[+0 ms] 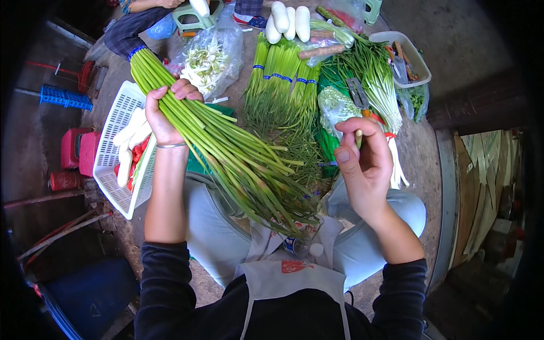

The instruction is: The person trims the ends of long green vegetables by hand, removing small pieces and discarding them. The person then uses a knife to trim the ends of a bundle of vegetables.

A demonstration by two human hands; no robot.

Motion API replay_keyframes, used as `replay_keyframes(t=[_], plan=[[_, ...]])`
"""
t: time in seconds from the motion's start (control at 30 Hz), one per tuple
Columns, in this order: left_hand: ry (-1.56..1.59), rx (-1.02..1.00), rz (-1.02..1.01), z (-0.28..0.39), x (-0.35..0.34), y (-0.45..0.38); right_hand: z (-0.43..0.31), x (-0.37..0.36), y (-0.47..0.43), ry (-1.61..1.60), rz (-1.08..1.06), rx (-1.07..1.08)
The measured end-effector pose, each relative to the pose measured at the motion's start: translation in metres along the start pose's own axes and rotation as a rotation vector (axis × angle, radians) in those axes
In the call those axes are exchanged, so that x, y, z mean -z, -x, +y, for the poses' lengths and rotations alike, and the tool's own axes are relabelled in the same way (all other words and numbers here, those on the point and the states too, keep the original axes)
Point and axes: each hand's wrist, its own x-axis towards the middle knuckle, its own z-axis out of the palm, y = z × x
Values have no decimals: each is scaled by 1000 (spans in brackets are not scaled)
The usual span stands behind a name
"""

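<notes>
My left hand is closed around a large bunch of garlic scapes, bound by a blue band at its upper left end. The loose, darker tips slant down to the right over my lap. Raised at the right, my right hand pinches a short green stem piece between thumb and fingers, apart from the bunch. Beyond it lie a wrapped cabbage and a peeler-like metal tool with an orange handle. Banded bunches of green stems lie ahead, between my hands.
At the left stands a white plastic basket with white radishes and red peppers. White radishes, a bag of trimmings and a co-worker's leg are ahead. Spring onions and a tub of tools lie at the right.
</notes>
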Motion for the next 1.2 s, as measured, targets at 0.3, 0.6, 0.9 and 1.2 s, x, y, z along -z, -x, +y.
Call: replay_keyframes(t=[0.3,0.6,0.9,1.2], plan=[[-97,60,28,-35,-15,6,10,-37,21,142,-481,-33],[-207,94,44,-47,-18,12,20,-35,19,104,-732,-164],[-139,97,30,-43,-16,9,18,-33,22,-210,-482,-459],[-73,172,46,-45,-14,9,12,-38,22,-370,96,-291]])
